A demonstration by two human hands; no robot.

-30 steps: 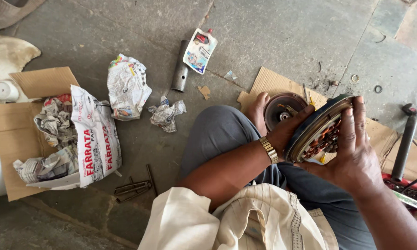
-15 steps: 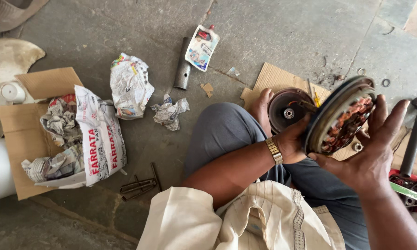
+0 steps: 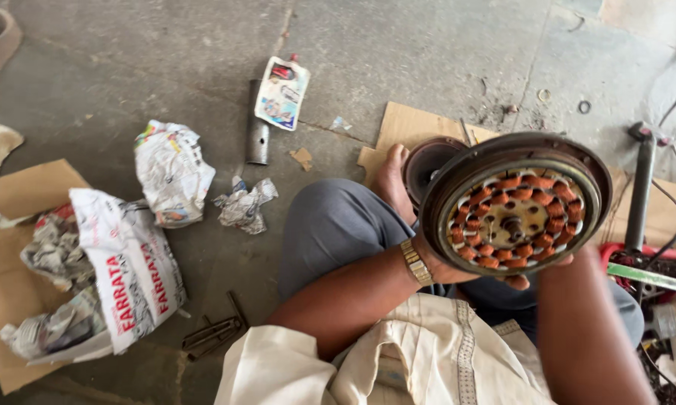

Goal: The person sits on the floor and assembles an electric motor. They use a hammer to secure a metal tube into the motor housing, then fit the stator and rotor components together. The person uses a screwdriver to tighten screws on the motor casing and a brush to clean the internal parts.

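Since half a second ago I have tipped the round fan motor (image 3: 516, 204) from edge-on to flat, so its ring of copper windings and the central shaft now face up at me. My left hand (image 3: 446, 264), the one with the wristwatch (image 3: 415, 262), cups it from below at the near-left rim, while my right hand (image 3: 555, 261) is almost wholly hidden beneath it, fingers clasped on the underside as far as I can tell. Both hands sit under the motor above my lap, its shaft axis pointing toward my face, and the separate cover (image 3: 428, 161) lies beyond on the cardboard (image 3: 398, 127).
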